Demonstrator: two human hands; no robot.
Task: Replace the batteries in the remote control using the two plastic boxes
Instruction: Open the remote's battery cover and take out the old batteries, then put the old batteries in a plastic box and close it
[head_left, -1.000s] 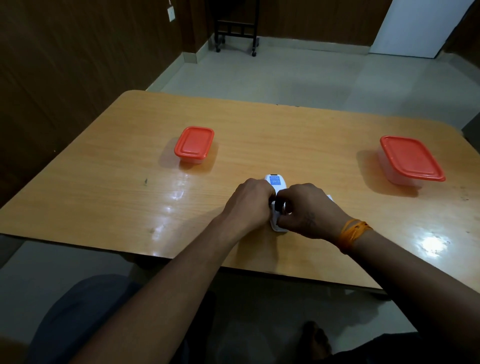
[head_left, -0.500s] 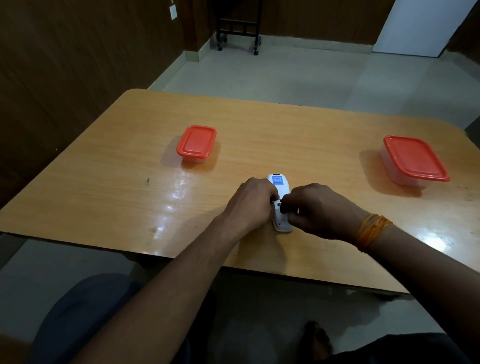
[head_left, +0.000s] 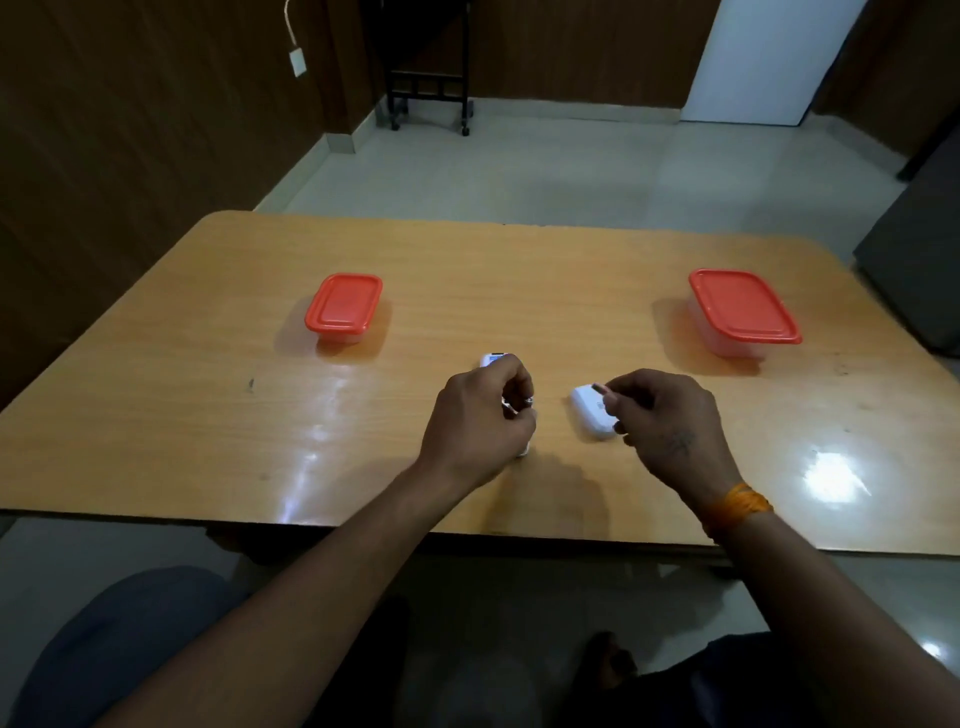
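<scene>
A white remote control (head_left: 492, 358) lies on the wooden table (head_left: 519, 280), mostly hidden under my left hand (head_left: 480, 421), which grips it with curled fingers; only its top end with a blue label shows. Something shiny shows between those fingers. My right hand (head_left: 665, 426) pinches the white battery cover (head_left: 589, 415), held apart to the right of the remote, low over the table. A small plastic box with a red lid (head_left: 343, 306) stands closed at the back left. A larger red-lidded plastic box (head_left: 743, 306) stands closed at the back right.
The table's near edge (head_left: 363, 525) runs just behind my forearms, with my knees below it. A dark wheeled stand (head_left: 431, 98) is on the floor far behind the table. A dark cabinet (head_left: 914, 270) sits off the table's right end.
My right hand has pulled away to the right with the battery cover, which is now off the remote. My left hand stays on the remote.
</scene>
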